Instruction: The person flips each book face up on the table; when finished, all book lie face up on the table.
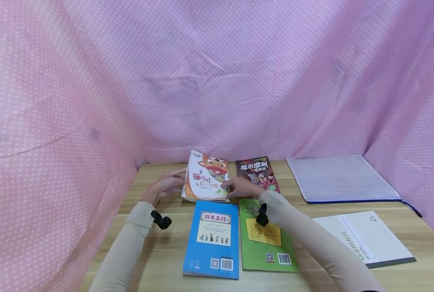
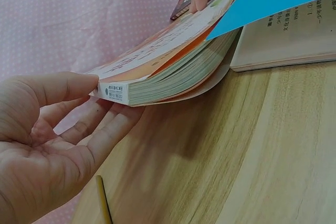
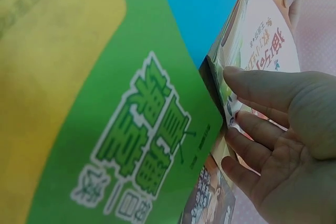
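White book [image 1: 202, 181], spine [image 2: 113, 91] raised off surface [image 1: 171, 247]. Left hand [image 1: 164, 187]: grip pinching spine. Right hand [image 1: 243, 187]: grip relaxed, fingertips [image 3: 234, 137] touching opposite edge.

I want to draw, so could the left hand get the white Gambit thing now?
Probably not: the left hand grips the cartoon-covered book, and the right arm crosses the way to the Gambit thing.

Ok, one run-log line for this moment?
left hand: holds white-orange book, spine side; right hand: touches its opposite side; blue book, green book: on table
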### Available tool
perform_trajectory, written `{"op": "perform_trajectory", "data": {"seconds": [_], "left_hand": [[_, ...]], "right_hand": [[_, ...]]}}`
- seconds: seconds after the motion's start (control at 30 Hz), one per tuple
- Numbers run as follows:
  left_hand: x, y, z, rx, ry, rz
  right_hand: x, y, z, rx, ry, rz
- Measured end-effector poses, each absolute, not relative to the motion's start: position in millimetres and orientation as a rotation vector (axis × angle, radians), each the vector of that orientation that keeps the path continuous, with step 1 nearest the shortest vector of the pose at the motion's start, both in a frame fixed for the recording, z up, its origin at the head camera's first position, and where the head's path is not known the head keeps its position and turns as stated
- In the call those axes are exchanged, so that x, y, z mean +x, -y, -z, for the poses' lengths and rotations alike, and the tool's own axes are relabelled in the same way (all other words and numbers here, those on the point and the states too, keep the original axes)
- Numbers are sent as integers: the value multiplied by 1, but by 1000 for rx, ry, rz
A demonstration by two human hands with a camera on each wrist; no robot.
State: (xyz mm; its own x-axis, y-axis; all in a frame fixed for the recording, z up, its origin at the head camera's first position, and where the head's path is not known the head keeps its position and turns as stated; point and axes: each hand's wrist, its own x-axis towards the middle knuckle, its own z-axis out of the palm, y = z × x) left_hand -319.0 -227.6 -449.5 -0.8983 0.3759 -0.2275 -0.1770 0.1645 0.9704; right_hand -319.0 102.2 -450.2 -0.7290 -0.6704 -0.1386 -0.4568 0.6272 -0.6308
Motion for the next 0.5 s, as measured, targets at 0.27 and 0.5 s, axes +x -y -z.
{"op": "perform_trajectory", "data": {"seconds": [0.27,0.5], "left_hand": [[-319,223,454,133,-2014,-1800],[-320,220,456,115,-1996,-1802]], "right_hand": [[-318,-107,448,-872,-2494,806],[-317,-111,447,-829,-2498,813]]}}
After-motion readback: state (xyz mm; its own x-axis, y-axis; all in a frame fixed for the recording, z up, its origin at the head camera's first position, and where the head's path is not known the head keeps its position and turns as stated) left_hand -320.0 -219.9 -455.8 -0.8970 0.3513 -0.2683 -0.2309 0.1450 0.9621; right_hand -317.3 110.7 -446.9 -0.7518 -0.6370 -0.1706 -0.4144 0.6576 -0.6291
